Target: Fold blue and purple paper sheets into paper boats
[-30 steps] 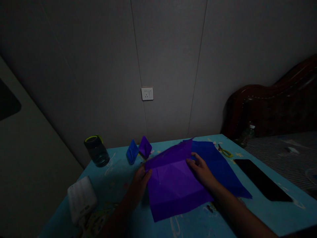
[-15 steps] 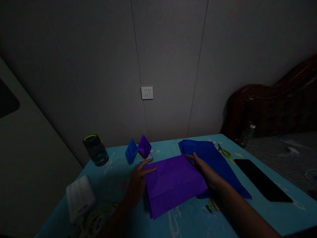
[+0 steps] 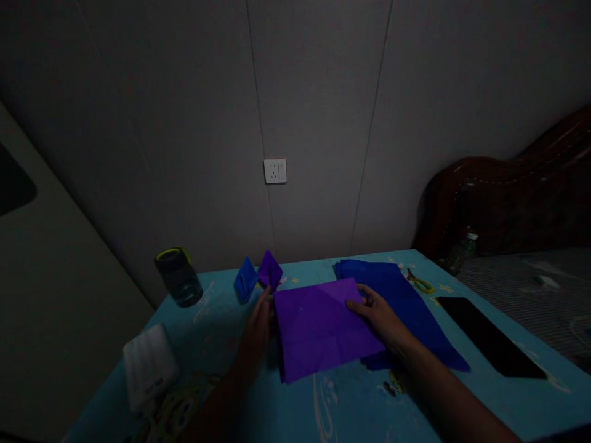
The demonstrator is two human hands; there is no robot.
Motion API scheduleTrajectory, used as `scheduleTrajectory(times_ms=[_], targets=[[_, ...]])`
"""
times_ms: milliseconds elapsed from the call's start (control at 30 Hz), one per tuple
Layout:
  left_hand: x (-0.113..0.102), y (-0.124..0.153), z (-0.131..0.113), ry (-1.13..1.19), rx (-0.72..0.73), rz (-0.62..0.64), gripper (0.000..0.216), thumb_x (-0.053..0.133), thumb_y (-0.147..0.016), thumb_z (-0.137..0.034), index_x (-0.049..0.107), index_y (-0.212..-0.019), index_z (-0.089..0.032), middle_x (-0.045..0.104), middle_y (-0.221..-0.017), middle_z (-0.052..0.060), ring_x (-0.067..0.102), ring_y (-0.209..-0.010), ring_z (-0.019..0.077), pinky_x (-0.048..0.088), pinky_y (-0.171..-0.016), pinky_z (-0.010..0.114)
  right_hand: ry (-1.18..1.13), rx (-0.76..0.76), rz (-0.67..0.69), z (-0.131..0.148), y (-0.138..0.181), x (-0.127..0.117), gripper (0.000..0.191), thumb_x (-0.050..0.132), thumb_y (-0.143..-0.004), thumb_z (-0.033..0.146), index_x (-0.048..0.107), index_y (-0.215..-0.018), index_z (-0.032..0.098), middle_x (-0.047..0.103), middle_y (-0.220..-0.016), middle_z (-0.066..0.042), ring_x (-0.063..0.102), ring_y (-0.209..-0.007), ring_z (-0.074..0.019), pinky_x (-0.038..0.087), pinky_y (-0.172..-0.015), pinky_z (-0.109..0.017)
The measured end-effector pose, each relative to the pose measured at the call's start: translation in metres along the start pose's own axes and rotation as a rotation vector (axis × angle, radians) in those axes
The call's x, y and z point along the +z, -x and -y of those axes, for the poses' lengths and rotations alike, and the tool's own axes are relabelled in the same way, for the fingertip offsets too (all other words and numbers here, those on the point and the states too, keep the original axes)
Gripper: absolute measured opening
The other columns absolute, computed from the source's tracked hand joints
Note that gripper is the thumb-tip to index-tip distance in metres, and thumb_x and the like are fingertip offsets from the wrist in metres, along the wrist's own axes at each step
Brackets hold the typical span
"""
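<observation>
A purple paper sheet (image 3: 318, 326), folded over, lies on the light-blue table (image 3: 351, 400). My left hand (image 3: 256, 335) rests at the sheet's left edge, fingers together along that edge and touching it. My right hand (image 3: 381, 317) lies flat on the sheet's far right corner, fingers stretched out. A stack of dark blue sheets (image 3: 406, 301) sits under and to the right of the purple one. Two small folded paper shapes, one blue (image 3: 245, 280) and one purple (image 3: 269, 271), stand behind my left hand.
A dark jar with a yellow-green rim (image 3: 176, 277) stands at the back left. A white packet (image 3: 148, 366) lies near the left edge. A black phone (image 3: 489, 335) and small scissors (image 3: 418, 282) lie to the right. A bed with a dark headboard (image 3: 508, 197) adjoins.
The raised far half of the purple sheet has come down into a fold. Both hands have shifted along the fold towards the far edge; the sheet now lies flatter and narrower.
</observation>
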State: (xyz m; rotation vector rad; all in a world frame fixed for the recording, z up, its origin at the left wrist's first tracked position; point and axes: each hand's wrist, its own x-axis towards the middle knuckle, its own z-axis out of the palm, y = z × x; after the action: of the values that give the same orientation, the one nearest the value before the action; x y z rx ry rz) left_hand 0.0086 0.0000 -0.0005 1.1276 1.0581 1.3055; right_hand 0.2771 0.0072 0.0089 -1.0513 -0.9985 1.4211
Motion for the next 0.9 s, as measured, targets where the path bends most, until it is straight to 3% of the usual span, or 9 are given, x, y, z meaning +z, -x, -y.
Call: scheduleTrajectory(times_ms=[100, 167, 267, 367, 533, 667, 800, 900], targets=[[0.0, -0.001, 0.006, 0.073, -0.071, 0.061, 0.069, 0.044, -0.081, -0.074, 0.062, -0.124, -0.023, 0.064, -0.133, 0.008, 0.055, -0.127, 0.0284, 0.048, -0.101, 0.04, 0.02, -0.054, -0.022, -0.006, -0.002, 0.0, 0.052, 0.081, -0.069, 0.039, 0.052, -0.11, 0.024, 0.074, -0.084, -0.002, 0.072, -0.067, -0.0227, 0.058, -0.063, -0.036], [-0.001, 0.0, 0.009, 0.049, -0.085, 0.056, 0.063, 0.054, -0.079, -0.069, 0.066, -0.119, -0.022, 0.065, -0.13, 0.008, 0.055, -0.127, 0.0301, 0.046, -0.104, 0.042, 0.051, -0.103, -0.019, -0.01, -0.002, 0.001, 0.05, 0.079, -0.071, 0.041, 0.053, -0.11, 0.024, 0.073, -0.091, -0.003, 0.072, -0.073, -0.0235, 0.058, -0.067, -0.038], [-0.001, 0.003, 0.008, -0.006, -0.084, 0.107, 0.057, 0.068, -0.076, -0.053, 0.064, -0.121, -0.018, 0.067, -0.128, 0.01, 0.057, -0.123, 0.0318, 0.045, -0.105, 0.044, 0.158, -0.228, -0.009, -0.018, -0.002, 0.002, 0.043, 0.074, -0.078, 0.042, 0.054, -0.111, 0.024, 0.071, -0.105, -0.006, 0.07, -0.087, -0.0235, 0.056, -0.076, -0.038], [0.0, 0.004, 0.008, -0.02, -0.053, 0.158, 0.057, 0.07, -0.076, -0.042, 0.06, -0.126, -0.017, 0.067, -0.128, 0.011, 0.059, -0.12, 0.0316, 0.046, -0.103, 0.044, 0.331, -0.346, 0.019, -0.023, 0.0, 0.002, 0.035, 0.064, -0.087, 0.04, 0.055, -0.117, 0.025, 0.067, -0.114, -0.007, 0.066, -0.099, -0.0244, 0.053, -0.085, -0.038], [-0.002, 0.0, 0.021, -0.087, 0.03, 0.05, 0.062, 0.066, -0.08, -0.035, 0.049, -0.138, -0.019, 0.056, -0.141, 0.011, 0.052, -0.129, 0.0293, 0.041, -0.109, 0.043, 0.636, -0.533, 0.116, -0.019, 0.003, 0.002, 0.029, 0.05, -0.096, 0.032, 0.063, -0.121, 0.027, 0.062, -0.121, -0.008, 0.057, -0.115, -0.0247, 0.042, -0.103, -0.041], [-0.002, 0.002, 0.024, -0.261, 0.09, 0.022, 0.056, 0.059, -0.086, -0.034, 0.049, -0.14, -0.02, 0.05, -0.146, 0.01, 0.043, -0.137, 0.0283, 0.03, -0.116, 0.045, 0.758, -0.628, 0.199, -0.02, 0.004, 0.001, 0.038, 0.043, -0.097, 0.021, 0.061, -0.13, 0.031, 0.056, -0.128, -0.009, 0.053, -0.121, -0.024, 0.043, -0.102, -0.041], [-0.001, 0.007, 0.014, -0.471, 0.278, 0.21, 0.041, 0.045, -0.092, -0.024, 0.061, -0.13, -0.026, 0.058, -0.138, 0.007, 0.049, -0.132, 0.0255, 0.031, -0.115, 0.045, 0.936, -0.686, 0.303, -0.026, 0.004, 0.0, 0.056, 0.037, -0.093, 0.007, 0.049, -0.141, 0.034, 0.051, -0.136, -0.01, 0.052, -0.124, -0.0232, 0.044, -0.103, -0.043], [-0.004, 0.007, 0.016, -0.673, 0.391, 0.295, 0.048, 0.042, -0.087, -0.01, 0.064, -0.126, -0.028, 0.055, -0.14, 0.008, 0.053, -0.126, 0.0248, 0.039, -0.11, 0.044, 1.151, -0.709, 0.396, -0.029, 0.005, 0.001, 0.068, 0.04, -0.086, -0.001, 0.045, -0.143, 0.035, 0.044, -0.145, -0.011, 0.045, -0.131, -0.0254, 0.041, -0.105, -0.047]])
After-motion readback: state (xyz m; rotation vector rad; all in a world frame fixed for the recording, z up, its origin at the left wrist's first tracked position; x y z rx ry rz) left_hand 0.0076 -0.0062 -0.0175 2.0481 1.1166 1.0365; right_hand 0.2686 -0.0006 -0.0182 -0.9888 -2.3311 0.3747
